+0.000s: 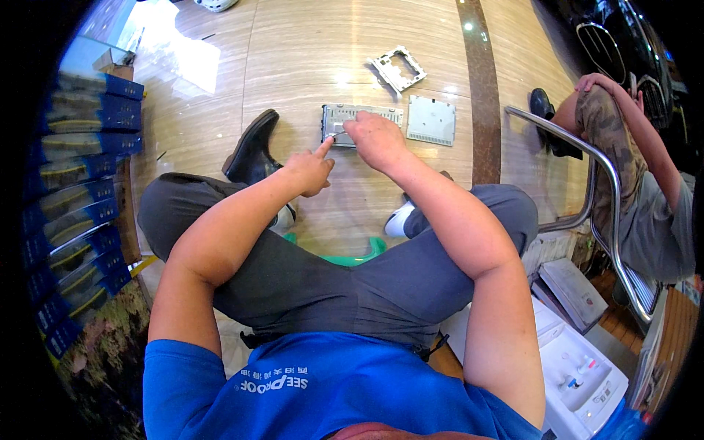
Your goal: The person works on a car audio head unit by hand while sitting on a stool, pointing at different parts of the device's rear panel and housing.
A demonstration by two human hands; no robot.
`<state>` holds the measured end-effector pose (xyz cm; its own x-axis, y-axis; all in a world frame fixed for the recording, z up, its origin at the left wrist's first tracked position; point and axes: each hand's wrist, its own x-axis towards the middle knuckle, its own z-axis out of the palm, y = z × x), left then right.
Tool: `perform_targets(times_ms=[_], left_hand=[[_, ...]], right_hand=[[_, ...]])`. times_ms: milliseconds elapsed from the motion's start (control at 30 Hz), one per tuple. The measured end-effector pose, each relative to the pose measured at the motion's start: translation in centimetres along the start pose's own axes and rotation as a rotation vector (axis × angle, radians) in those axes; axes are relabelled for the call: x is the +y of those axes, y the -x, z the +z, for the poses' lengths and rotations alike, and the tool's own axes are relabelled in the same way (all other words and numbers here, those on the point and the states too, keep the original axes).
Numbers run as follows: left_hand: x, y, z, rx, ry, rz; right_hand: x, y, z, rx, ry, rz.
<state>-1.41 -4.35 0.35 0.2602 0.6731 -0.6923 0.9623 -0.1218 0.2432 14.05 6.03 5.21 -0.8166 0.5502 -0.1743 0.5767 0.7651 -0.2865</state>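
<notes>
A flat silver metal box (pixel 339 113), like a car stereo unit with a slotted top, lies on the floor in front of me. My right hand (pixel 378 139) rests over its near side, fingers closed in a pinch on a thin dark tool (pixel 339 134) whose kind I cannot make out. The tool's tip points to the box's near left corner. My left hand (pixel 312 174) reaches to that same corner with the index finger stretched out; its other fingers are loosely bent and nothing shows in them. A flat silver metal plate (pixel 431 121) lies just right of the box.
A pale open frame (pixel 389 56) lies beyond the plate. Dark boots (pixel 253 150) stand around my feet. Blue boxes (pixel 95 110) are stacked at left. At right, a person in camouflage trousers (pixel 605 121) sits beside a chrome tube rail (pixel 605 158); a white appliance (pixel 579 374) is near my right elbow.
</notes>
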Motion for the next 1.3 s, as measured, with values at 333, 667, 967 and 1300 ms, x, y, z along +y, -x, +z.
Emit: perform_targets(times_ms=[333, 667, 967, 1300], left_hand=[[0.1, 0.1, -0.4, -0.027, -0.001, -0.011], [0.4, 0.3, -0.8, -0.04, -0.006, -0.005], [0.4, 0.4, -0.9, -0.039, -0.004, -0.016], [0.2, 0.4, -0.7, -0.026, 0.005, -0.004]], right_hand=[[-1.2, -0.1, -0.2, -0.078, 0.08, -0.035], [0.4, 0.0, 0.3, -0.04, 0.045, 0.05], [0.4, 0.1, 0.5, 0.019, 0.008, -0.013], [0.1, 0.0, 0.4, 0.009, -0.002, 0.003]])
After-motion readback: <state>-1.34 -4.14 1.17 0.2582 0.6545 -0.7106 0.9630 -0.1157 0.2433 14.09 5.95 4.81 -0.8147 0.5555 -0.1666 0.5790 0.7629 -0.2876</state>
